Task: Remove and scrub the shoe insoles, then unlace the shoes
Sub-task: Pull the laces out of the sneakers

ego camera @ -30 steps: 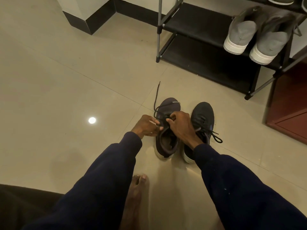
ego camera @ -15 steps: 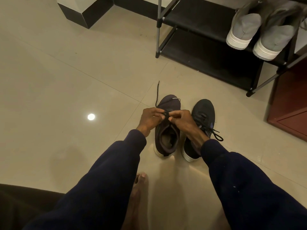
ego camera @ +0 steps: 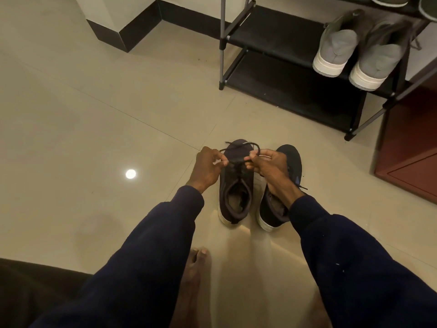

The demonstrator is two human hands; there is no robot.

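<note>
Two dark shoes with white soles stand side by side on the tiled floor, toes pointing away from me. The left shoe [ego camera: 235, 185] has its dark lace [ego camera: 246, 145] pulled up in a loop over the toe. My left hand [ego camera: 208, 168] pinches one part of that lace at the shoe's left side. My right hand [ego camera: 269, 164] pinches the other part just right of the toe. The right shoe [ego camera: 281, 185] is partly hidden under my right wrist, and its lace ends stick out to the right.
A black shoe rack [ego camera: 279, 36] stands at the back right with a pair of grey shoes [ego camera: 354, 53] on its shelf. A red-brown cabinet [ego camera: 411, 147] is at the right edge. My bare foot [ego camera: 196, 268] rests on the floor near me.
The loose lace end that lay on the floor beyond the left shoe has been drawn up into a loop between my hands. Both hands have moved toward the toe and slightly apart.
</note>
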